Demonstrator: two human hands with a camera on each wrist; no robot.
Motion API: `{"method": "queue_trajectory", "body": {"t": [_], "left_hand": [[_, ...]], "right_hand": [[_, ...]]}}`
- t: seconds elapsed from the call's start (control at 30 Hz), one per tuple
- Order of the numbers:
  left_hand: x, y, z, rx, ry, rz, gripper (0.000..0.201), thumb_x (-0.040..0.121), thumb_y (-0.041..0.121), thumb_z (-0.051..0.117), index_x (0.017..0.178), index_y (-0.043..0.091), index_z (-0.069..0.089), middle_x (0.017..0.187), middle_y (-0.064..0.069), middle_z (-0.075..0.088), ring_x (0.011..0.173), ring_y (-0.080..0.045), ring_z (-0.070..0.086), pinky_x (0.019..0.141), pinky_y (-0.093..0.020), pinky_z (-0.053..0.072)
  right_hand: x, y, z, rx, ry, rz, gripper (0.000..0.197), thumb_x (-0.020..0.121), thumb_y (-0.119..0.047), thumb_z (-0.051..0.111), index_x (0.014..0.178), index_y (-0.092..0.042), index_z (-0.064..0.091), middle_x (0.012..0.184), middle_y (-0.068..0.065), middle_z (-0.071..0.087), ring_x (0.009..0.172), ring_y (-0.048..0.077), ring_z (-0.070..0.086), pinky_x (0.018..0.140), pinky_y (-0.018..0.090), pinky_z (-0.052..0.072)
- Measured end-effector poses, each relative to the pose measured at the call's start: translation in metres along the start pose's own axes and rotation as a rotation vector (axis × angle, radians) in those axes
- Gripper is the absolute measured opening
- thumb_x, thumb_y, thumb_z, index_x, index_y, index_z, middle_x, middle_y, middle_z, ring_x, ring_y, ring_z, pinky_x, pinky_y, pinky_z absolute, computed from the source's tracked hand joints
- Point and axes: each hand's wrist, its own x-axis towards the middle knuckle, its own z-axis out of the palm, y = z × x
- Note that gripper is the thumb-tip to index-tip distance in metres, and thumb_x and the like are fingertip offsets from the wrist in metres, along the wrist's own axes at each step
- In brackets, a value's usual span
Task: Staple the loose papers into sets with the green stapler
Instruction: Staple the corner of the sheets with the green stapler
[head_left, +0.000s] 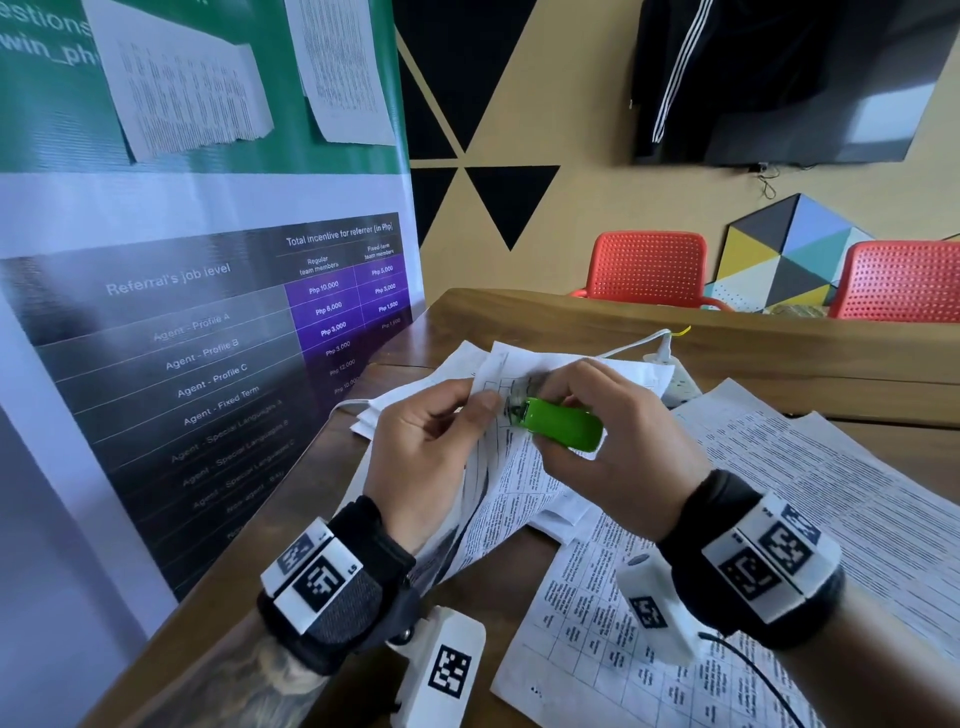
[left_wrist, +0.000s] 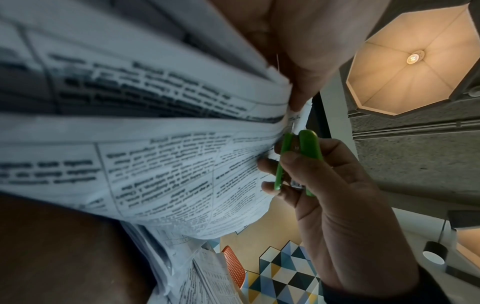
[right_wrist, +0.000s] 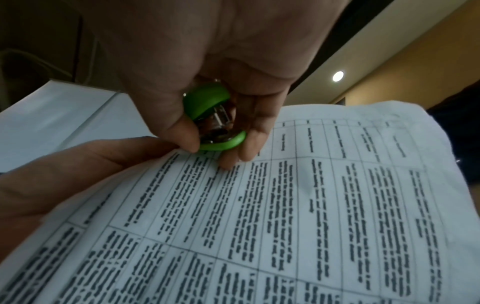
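Observation:
My left hand (head_left: 431, 441) holds a set of printed papers (head_left: 514, 473) lifted off the table, thumb and fingers pinching it near its top corner. My right hand (head_left: 613, 441) grips the small green stapler (head_left: 563, 427), whose mouth sits over that corner right beside my left thumb. In the left wrist view the stapler (left_wrist: 298, 160) meets the edge of the paper set (left_wrist: 161, 148), held by the right hand (left_wrist: 335, 195). The right wrist view shows the stapler (right_wrist: 215, 123) from behind, curled into the right hand (right_wrist: 207, 61), above the printed sheet (right_wrist: 285, 216).
More printed sheets (head_left: 810, 499) lie across the wooden table (head_left: 779, 358) to the right and in front of me. A white power strip with cable (head_left: 670, 369) lies behind the papers. A banner (head_left: 182, 322) stands at the left; red chairs (head_left: 649, 270) beyond the table.

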Motion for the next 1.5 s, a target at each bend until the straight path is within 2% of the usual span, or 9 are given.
{"method": "queue_trajectory", "body": {"t": [0.2,0.33,0.43,0.6,0.73,0.9,1.07,1.37,1.5], "left_hand": [[-0.003,0.004,0.007,0.020,0.041,-0.004,0.021,0.093,0.013,0.069,0.089,0.032,0.077,0.085,0.006,0.079,0.074,-0.014,0.069,0.071,-0.028,0.054],[-0.003,0.001,0.007,0.046,0.064,-0.009,0.014,0.094,0.015,0.069,0.093,0.025,0.078,0.085,0.005,0.078,0.079,-0.022,0.072,0.073,-0.035,0.057],[-0.005,0.002,0.008,0.045,0.078,0.000,0.016,0.093,0.013,0.069,0.090,0.026,0.078,0.082,0.002,0.078,0.073,-0.015,0.070,0.068,-0.029,0.056],[-0.007,-0.002,0.011,0.055,0.022,0.021,0.013,0.092,0.016,0.070,0.082,0.012,0.076,0.065,-0.002,0.065,0.063,-0.008,0.049,0.059,-0.028,0.043],[-0.008,-0.001,0.012,0.036,-0.026,0.034,0.019,0.089,0.021,0.069,0.082,0.005,0.074,0.077,-0.022,0.065,0.072,-0.012,0.051,0.066,-0.039,0.047],[-0.007,-0.002,0.012,0.073,-0.024,0.033,0.010,0.092,0.008,0.071,0.084,0.007,0.076,0.076,-0.015,0.069,0.071,-0.007,0.053,0.066,-0.030,0.049],[-0.006,-0.003,0.013,0.088,0.030,-0.027,0.025,0.088,0.009,0.074,0.083,0.033,0.076,0.081,0.010,0.078,0.073,-0.006,0.071,0.071,-0.030,0.059],[-0.009,-0.003,0.015,0.080,-0.052,0.039,0.007,0.086,0.007,0.076,0.086,0.014,0.075,0.081,0.007,0.074,0.070,-0.005,0.069,0.065,-0.017,0.050],[-0.006,-0.001,0.010,-0.046,-0.067,0.015,0.016,0.089,0.030,0.074,0.088,0.014,0.073,0.084,-0.004,0.073,0.074,-0.015,0.069,0.064,-0.032,0.054]], "right_hand": [[-0.001,0.001,0.000,-0.023,0.035,0.072,0.027,0.073,-0.018,0.061,0.096,-0.024,0.048,0.078,-0.015,0.055,0.071,0.008,0.054,0.064,0.027,0.045],[-0.001,-0.002,0.002,0.117,0.101,0.108,0.028,0.083,-0.025,0.069,0.109,-0.028,0.061,0.092,-0.017,0.057,0.082,0.007,0.061,0.075,0.021,0.049],[-0.001,-0.007,0.007,0.222,0.097,0.152,0.006,0.091,-0.025,0.065,0.095,-0.029,0.064,0.080,-0.011,0.058,0.066,0.016,0.065,0.062,0.031,0.054],[-0.002,-0.003,0.010,0.178,0.086,0.195,0.016,0.085,-0.039,0.072,0.078,-0.026,0.065,0.068,-0.009,0.063,0.062,0.013,0.060,0.060,0.034,0.052],[-0.002,-0.001,0.008,0.171,0.065,0.210,0.013,0.083,-0.026,0.075,0.075,-0.025,0.065,0.067,-0.010,0.063,0.062,0.010,0.056,0.059,0.030,0.049],[-0.003,-0.002,0.010,0.195,0.135,0.195,0.017,0.081,-0.013,0.073,0.071,-0.023,0.062,0.065,-0.011,0.061,0.061,0.009,0.055,0.059,0.019,0.043],[-0.003,-0.003,0.008,0.167,0.182,0.171,0.014,0.079,-0.016,0.069,0.069,-0.020,0.060,0.067,-0.006,0.060,0.064,0.015,0.054,0.058,0.029,0.047],[-0.002,-0.002,0.008,0.120,0.156,0.109,0.010,0.079,-0.015,0.066,0.072,-0.019,0.060,0.069,-0.004,0.057,0.066,0.019,0.053,0.060,0.041,0.047],[-0.001,-0.005,0.007,0.088,0.217,0.057,0.009,0.078,-0.020,0.066,0.071,-0.017,0.061,0.091,-0.008,0.059,0.075,0.015,0.058,0.065,0.034,0.048]]}}
